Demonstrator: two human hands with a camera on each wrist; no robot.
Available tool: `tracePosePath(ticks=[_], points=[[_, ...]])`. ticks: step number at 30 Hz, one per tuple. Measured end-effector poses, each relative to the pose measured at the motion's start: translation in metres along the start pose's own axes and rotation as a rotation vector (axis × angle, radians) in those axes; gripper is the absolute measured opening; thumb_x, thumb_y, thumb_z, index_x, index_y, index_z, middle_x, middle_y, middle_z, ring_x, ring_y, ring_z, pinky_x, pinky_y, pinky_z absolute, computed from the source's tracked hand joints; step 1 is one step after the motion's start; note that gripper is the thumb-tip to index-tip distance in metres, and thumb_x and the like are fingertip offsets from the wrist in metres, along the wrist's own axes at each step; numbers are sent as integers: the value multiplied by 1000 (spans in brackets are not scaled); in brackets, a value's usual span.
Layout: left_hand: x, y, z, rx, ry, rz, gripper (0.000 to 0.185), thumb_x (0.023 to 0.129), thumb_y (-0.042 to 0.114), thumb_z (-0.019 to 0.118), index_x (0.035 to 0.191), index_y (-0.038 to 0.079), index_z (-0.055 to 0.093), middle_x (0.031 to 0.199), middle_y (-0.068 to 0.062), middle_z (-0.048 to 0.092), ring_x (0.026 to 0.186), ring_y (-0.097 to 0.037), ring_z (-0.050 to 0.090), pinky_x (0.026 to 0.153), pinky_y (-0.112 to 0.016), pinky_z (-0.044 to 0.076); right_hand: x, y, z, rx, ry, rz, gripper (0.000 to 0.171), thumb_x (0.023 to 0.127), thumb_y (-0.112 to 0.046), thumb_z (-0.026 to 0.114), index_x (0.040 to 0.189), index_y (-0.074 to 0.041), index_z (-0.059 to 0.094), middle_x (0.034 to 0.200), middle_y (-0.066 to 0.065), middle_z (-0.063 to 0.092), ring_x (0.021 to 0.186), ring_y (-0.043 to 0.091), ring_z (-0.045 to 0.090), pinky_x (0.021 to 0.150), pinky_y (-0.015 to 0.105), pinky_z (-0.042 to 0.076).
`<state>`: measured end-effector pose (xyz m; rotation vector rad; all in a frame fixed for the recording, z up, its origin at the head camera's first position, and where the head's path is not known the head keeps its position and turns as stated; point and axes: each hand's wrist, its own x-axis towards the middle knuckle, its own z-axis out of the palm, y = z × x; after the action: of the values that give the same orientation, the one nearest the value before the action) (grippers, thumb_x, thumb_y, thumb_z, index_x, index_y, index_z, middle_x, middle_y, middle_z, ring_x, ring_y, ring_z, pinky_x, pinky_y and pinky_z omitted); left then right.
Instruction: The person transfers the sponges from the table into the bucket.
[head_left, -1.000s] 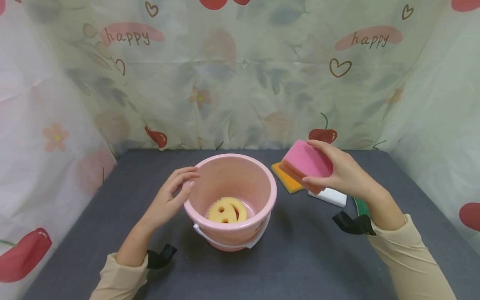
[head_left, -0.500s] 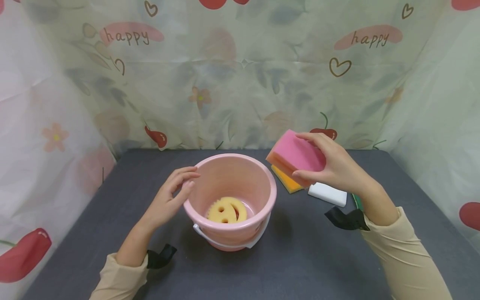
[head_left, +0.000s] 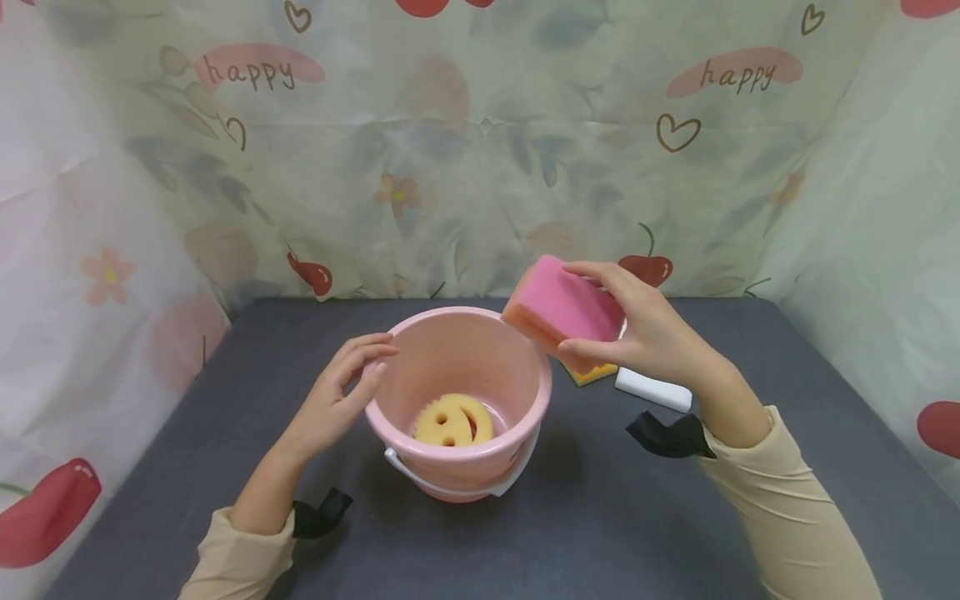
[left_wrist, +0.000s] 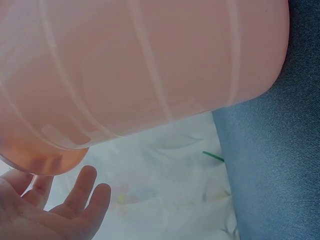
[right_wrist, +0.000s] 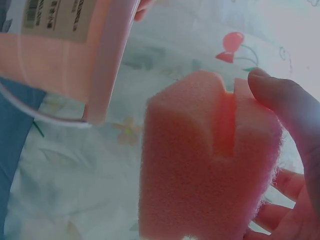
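Note:
In the head view my right hand (head_left: 652, 329) holds a pink and orange sponge (head_left: 572, 307) between thumb and fingers, raised above the table and overlapping the bucket's right rim. The right wrist view shows a groove in this thick sponge (right_wrist: 195, 165), with the thumb on its edge. A pink bucket (head_left: 457, 477) with a white handle stands upright at the middle. Inside it lies a round yellow smiley-face sponge (head_left: 450, 421). My left hand (head_left: 341, 392) rests at the bucket's left rim, fingers loosely extended; the left wrist view shows its fingertips (left_wrist: 87, 175) right by that rim.
Behind the held sponge lies a yellow-orange scrub sponge (head_left: 588, 372), partly hidden. A white block (head_left: 654, 390) lies to its right on the dark table (head_left: 585, 533). Patterned cloth (head_left: 487, 167) hangs behind and along both sides.
My right hand has carried the pink sponge leftward and slightly up, from over the scrub sponge to the bucket's rim. The left hand and bucket have stayed in place.

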<state>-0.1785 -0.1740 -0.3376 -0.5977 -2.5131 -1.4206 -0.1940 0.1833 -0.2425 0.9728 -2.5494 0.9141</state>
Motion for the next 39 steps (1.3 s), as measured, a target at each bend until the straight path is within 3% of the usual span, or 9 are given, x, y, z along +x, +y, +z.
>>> tracePosePath(ticks=[8, 16, 21, 27, 33, 39], points=[[0, 0, 0, 2, 0, -1, 29, 95, 17, 50, 122, 8, 57, 138, -5, 45, 126, -19, 41, 95, -11, 34, 8, -9, 9, 53, -30, -5, 74, 74, -25, 79, 137, -18, 42, 131, 3, 49, 101, 15, 51, 79, 34, 50], [1, 1, 0, 13, -11, -22, 29, 96, 19, 50, 122, 9, 57, 139, -5, 45, 127, -21, 40, 100, -38, 38, 17, -18, 23, 78, -24, -79, 74, 73, -22, 79, 136, -12, 43, 131, 4, 49, 106, 15, 50, 83, 34, 49], [1, 1, 1, 5, -12, -24, 29, 96, 19, 49, 122, 9, 57, 139, -6, 44, 127, -22, 40, 100, -45, 37, 22, -21, 32, 81, -26, -116, 73, 72, -23, 80, 135, -12, 43, 132, 4, 50, 108, 15, 50, 85, 34, 49], [1, 1, 1, 5, -11, -22, 29, 96, 19, 50, 122, 10, 57, 138, -5, 45, 127, -21, 40, 100, -42, 37, 26, -23, 42, 71, -40, -134, 73, 72, -26, 80, 134, -10, 44, 132, 5, 50, 113, 16, 49, 89, 35, 48], [0, 0, 0, 8, -6, -15, 29, 96, 18, 50, 122, 10, 57, 138, -5, 45, 125, -19, 41, 98, -24, 37, 29, -25, 51, 81, -79, -134, 73, 73, -28, 79, 134, -10, 44, 131, 4, 50, 114, 16, 48, 91, 36, 47], [1, 0, 1, -3, -9, -19, 29, 96, 18, 50, 122, 10, 57, 138, -5, 45, 126, -21, 40, 101, -45, 37, 30, -26, 59, 74, -117, -105, 73, 74, -32, 78, 135, -14, 43, 133, 2, 49, 116, 15, 49, 89, 34, 49]])
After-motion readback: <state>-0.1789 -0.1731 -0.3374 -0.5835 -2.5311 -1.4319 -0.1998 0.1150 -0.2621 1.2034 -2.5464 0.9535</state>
